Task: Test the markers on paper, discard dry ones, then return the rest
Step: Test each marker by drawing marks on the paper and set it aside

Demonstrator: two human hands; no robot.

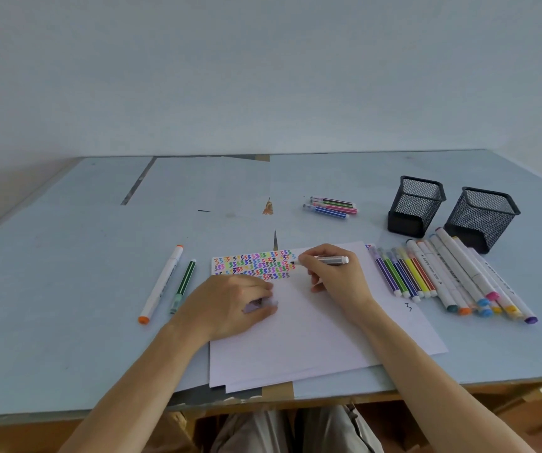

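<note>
1. Head cam, looking down at pale blue tabletop [67, 273]: your right hand [335, 279] pinches a slim grey-barrelled marker w/ white end [331, 260], tip on the white paper sheet [295, 338] at the right end of the rows of multicolour zigzag test marks [253, 264]. Judged: mid-test, adding the next squiggle to the row.
2. Your left hand [230, 305] lies on the sheet w/ fingers curled round a small pale cap [263, 304], prob. this marker's own. Doubles as paper hold-down while you write; cap kept ready for re-capping.
3. Row of thin striped and fat white markers [452, 279] lies side by side just right of the sheet, near right hand. Can't tell whether tested or waiting.
4. Two black wire-mesh pen cups [449, 210] stand behind that row; no markers seen in them. Likely the return spot.
5. Orange-capped white marker and green striped marker [171, 286] lie apart, left of the sheet; poss. the dry rejects, unconfirmed.
6. Small cluster of striped markers [330, 207] sits further back, well apart from the sheet. Purpose unclear.
</note>
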